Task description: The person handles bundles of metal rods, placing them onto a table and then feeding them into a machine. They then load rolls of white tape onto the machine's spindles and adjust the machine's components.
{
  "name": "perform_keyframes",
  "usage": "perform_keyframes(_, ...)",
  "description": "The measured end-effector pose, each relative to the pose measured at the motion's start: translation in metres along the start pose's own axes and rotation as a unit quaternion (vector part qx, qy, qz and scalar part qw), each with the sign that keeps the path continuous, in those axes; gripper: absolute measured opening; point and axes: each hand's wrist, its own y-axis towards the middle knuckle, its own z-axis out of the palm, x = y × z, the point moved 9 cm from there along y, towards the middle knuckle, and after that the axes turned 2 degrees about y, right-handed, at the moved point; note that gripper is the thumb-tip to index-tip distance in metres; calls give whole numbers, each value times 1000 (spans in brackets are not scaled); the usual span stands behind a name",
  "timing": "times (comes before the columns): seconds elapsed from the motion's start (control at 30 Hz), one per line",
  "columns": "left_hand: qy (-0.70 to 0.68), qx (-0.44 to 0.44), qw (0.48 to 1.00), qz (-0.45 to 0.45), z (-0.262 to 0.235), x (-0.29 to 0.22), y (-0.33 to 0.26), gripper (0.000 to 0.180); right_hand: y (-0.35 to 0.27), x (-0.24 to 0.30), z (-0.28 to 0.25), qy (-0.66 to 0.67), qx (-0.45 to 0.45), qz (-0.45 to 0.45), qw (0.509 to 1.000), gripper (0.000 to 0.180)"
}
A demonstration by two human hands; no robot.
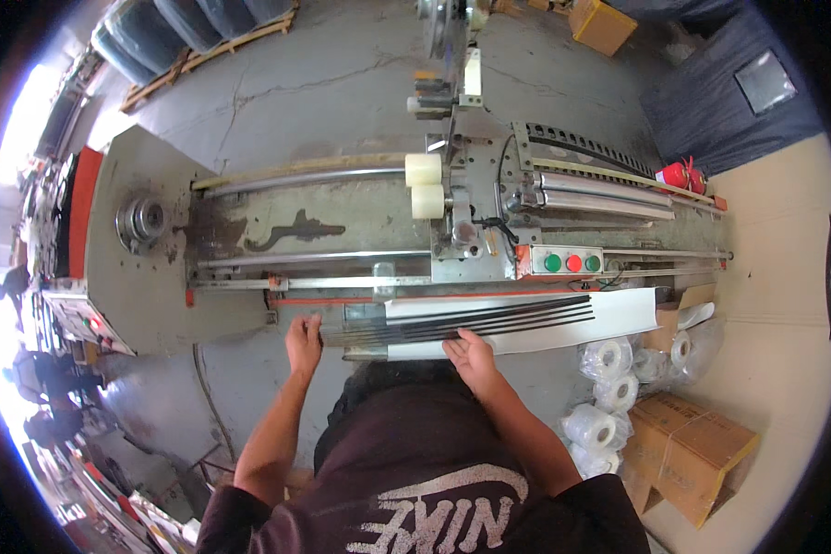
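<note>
Several long thin black strips (526,319) lie side by side in front of me, fanned slightly apart toward their right ends. Their left portion looks thin and smeared. My left hand (305,345) is at the left ends, its thumb and fingers closed on them. Farther right, my right hand (472,358) grips the near edge of the bundle, thumb and fingertips together at the strips. Beneath the strips is a white sheet (626,319), which reaches past their right ends. What lies under my fingers is partly hidden.
Just beyond the strips stands a long machine (369,203) with metal rails, cream rollers (425,171) and a button box (563,261). Wrapped white rolls (609,392) and a cardboard box (688,443) sit at the right. A red fire extinguisher (679,174) stands behind.
</note>
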Motion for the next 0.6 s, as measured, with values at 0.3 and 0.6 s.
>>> perform_keyframes(0.3, 29, 104, 993, -52, 53, 55, 23, 43, -52, 33, 5, -256, -4, -92, 962, 33)
perform_keyframes(0.6, -55, 96, 984, -143, 80, 103, 26, 48, -75, 60, 57, -709, 3, -489, 509, 32)
